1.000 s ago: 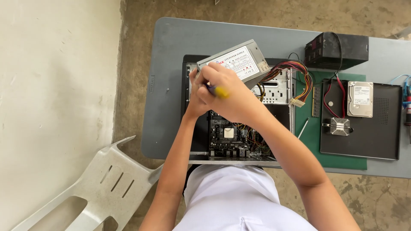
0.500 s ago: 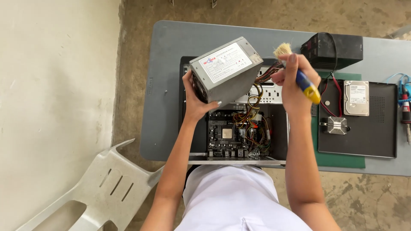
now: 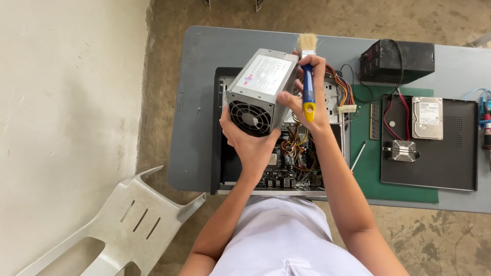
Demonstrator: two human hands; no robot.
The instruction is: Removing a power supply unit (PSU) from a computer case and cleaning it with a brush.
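Seen from my head camera: my left hand [image 3: 249, 139] grips a grey metal computer power supply [image 3: 262, 91] from below, fingers clamped around its lower edge just under the round fan grille, which faces me. The unit is lifted clear of the open black computer case [image 3: 220, 153] and tilted, its labelled side turned up and to the right. My right hand [image 3: 307, 99] rests against the right side of the power supply, fingers wrapped shut around a paintbrush [image 3: 308, 76] with a blue handle and yellow end; the pale bristles point away from me, just past the unit's far corner. A bundle of coloured wires [image 3: 343, 89] runs from behind the power supply to a white connector lying at the case's right edge. Inside the case, beneath my hands, the motherboard [image 3: 286, 166] shows (partly hidden by my wrists). The case lies on a grey table [image 3: 199, 102], beside a green mat [image 3: 365, 174]. On the mat sit a black side panel [image 3: 445, 163] carrying a hard drive [image 3: 427, 118] and a metal heatsink [image 3: 402, 151], with a memory stick [image 3: 374, 121] just to the left. A black box [image 3: 396, 61] stands at the far edge, and a pale plastic chair [image 3: 117, 225] is on the floor to my left
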